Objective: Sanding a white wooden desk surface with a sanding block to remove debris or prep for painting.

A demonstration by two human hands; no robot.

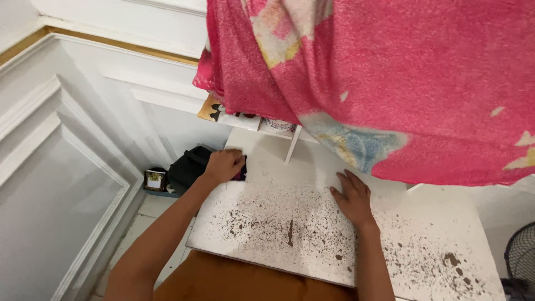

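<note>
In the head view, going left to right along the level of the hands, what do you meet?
Small jar on the floor → black bag → left hand gripping a dark cloth → right hand flat on the speckled white board → black fan grille.

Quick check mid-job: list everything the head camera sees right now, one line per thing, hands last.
white board: one, white, speckled with brown spots, lying flat under both hands.
pink towel: one, pink with yellow, blue and white patches, hanging over the far edge of the board.
dark cloth: one, dark, at the board's left edge, mostly hidden under the left hand.
black bag: one, black, on the floor by the wall.
small box: one, dark with a pale face, left of the bag.
fan: one, black grille, right edge.
wall panels: white with a gold strip, left.
left hand: closed on the dark cloth.
right hand: fingers spread, flat on the board.
</note>
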